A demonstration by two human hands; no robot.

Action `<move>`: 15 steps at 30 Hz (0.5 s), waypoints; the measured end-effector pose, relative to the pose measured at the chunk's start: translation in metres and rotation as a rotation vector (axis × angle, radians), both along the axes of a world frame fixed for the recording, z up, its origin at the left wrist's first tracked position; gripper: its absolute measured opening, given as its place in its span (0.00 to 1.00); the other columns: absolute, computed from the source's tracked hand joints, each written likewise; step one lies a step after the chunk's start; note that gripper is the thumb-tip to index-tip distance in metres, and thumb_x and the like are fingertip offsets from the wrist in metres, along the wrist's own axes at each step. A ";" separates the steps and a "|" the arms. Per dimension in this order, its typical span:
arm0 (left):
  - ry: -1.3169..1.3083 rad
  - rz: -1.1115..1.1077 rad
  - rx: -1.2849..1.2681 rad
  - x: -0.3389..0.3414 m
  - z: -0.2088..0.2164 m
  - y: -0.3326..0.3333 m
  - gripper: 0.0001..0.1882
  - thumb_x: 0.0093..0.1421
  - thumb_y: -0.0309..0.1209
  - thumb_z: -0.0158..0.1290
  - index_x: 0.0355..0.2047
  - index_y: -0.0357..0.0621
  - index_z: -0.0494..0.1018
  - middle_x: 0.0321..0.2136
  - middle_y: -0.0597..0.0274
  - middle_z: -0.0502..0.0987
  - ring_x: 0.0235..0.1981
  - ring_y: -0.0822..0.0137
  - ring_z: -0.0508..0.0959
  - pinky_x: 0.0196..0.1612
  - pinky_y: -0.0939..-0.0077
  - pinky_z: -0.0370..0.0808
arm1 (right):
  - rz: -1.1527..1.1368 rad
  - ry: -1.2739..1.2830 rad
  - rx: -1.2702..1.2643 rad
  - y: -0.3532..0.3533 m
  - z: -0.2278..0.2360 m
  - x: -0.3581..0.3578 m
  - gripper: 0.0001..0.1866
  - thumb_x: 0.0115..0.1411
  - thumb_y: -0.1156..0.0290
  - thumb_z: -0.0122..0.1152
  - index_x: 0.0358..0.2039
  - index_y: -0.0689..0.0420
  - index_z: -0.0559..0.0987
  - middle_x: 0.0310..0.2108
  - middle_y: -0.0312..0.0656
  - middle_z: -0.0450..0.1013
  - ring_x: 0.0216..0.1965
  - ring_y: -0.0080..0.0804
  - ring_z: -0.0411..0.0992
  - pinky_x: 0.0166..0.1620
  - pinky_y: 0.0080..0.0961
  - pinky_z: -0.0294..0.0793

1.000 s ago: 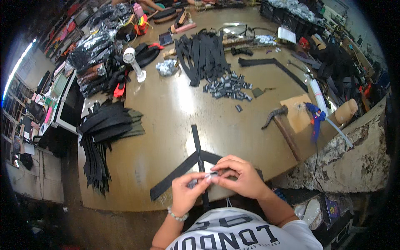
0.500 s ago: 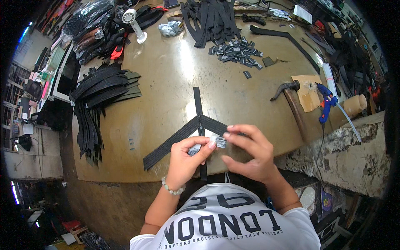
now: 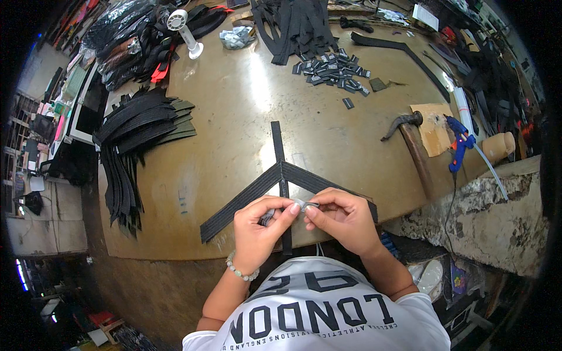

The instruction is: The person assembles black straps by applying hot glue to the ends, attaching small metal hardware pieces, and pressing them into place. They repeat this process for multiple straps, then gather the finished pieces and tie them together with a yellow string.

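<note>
Left hand point(image 3: 257, 227), right hand point(image 3: 346, 221), grips narrow, both pinching a small pale label point(image 3: 304, 205)

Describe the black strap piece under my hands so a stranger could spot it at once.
Find the wide brown table; toward its near edge, your left hand and right hand sit close together. The black strap piece lies partly beneath them. Unlike the left strap pile and far strap pile, it branches from one joint.

Pale piece point(image 3: 301, 203) partly hidden by hands point(image 3: 257, 225) point(image 3: 346, 221); black strap pile point(image 3: 297, 26) cut off by top edge.
</note>
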State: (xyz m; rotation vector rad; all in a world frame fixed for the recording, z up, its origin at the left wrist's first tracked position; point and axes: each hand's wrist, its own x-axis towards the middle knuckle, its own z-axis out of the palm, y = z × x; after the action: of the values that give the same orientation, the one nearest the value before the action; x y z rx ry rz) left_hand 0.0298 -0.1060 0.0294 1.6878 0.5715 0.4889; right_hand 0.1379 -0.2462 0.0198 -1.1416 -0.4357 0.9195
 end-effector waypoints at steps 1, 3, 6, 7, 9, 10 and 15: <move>0.001 -0.008 -0.026 -0.001 0.000 0.001 0.05 0.55 0.26 0.64 0.31 0.36 0.81 0.23 0.67 0.77 0.23 0.81 0.68 0.26 0.86 0.64 | -0.013 0.020 -0.013 0.001 -0.001 -0.001 0.10 0.62 0.77 0.61 0.42 0.69 0.77 0.39 0.43 0.75 0.36 0.24 0.76 0.40 0.19 0.79; 0.043 -0.016 -0.030 -0.004 0.000 0.002 0.05 0.56 0.26 0.63 0.31 0.36 0.81 0.23 0.67 0.77 0.22 0.81 0.68 0.26 0.86 0.64 | -0.013 0.025 -0.029 0.002 -0.003 -0.002 0.10 0.62 0.76 0.61 0.42 0.69 0.77 0.39 0.43 0.75 0.36 0.24 0.76 0.39 0.19 0.78; 0.080 -0.020 -0.039 -0.004 -0.001 0.006 0.06 0.56 0.27 0.63 0.31 0.37 0.81 0.23 0.67 0.76 0.21 0.81 0.67 0.25 0.85 0.64 | 0.004 -0.009 -0.052 0.008 -0.007 0.000 0.10 0.63 0.75 0.61 0.42 0.68 0.77 0.37 0.43 0.76 0.35 0.23 0.76 0.38 0.18 0.77; 0.098 -0.024 0.014 -0.004 -0.002 0.008 0.06 0.56 0.27 0.63 0.31 0.36 0.81 0.22 0.67 0.76 0.20 0.80 0.67 0.24 0.84 0.64 | -0.004 -0.015 -0.068 0.011 -0.008 0.001 0.10 0.63 0.75 0.61 0.42 0.68 0.77 0.35 0.42 0.77 0.34 0.22 0.76 0.37 0.17 0.77; 0.151 -0.019 0.152 0.001 -0.004 0.014 0.07 0.56 0.28 0.63 0.31 0.36 0.81 0.22 0.65 0.76 0.19 0.79 0.67 0.24 0.83 0.65 | 0.004 -0.109 -0.160 0.019 -0.009 0.006 0.09 0.63 0.75 0.60 0.40 0.68 0.78 0.32 0.41 0.77 0.32 0.21 0.76 0.35 0.17 0.77; 0.152 -0.020 0.192 0.004 -0.005 0.017 0.07 0.56 0.28 0.62 0.30 0.36 0.80 0.22 0.63 0.77 0.19 0.78 0.68 0.23 0.82 0.65 | 0.020 -0.185 -0.244 0.023 -0.009 0.010 0.08 0.63 0.75 0.60 0.40 0.68 0.78 0.31 0.41 0.77 0.31 0.20 0.76 0.35 0.17 0.76; 0.221 -0.025 0.344 0.027 -0.017 0.039 0.09 0.57 0.30 0.61 0.27 0.34 0.78 0.21 0.55 0.78 0.18 0.70 0.73 0.24 0.76 0.69 | 0.049 -0.489 -0.473 0.048 -0.012 0.035 0.10 0.62 0.69 0.62 0.31 0.65 0.78 0.21 0.42 0.77 0.23 0.24 0.77 0.27 0.21 0.74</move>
State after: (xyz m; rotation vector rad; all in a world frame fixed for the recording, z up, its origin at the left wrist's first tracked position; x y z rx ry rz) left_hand 0.0565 -0.0667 0.0121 2.0918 0.6517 0.4007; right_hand 0.1726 -0.1978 0.0076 -1.8103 -0.6639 0.8005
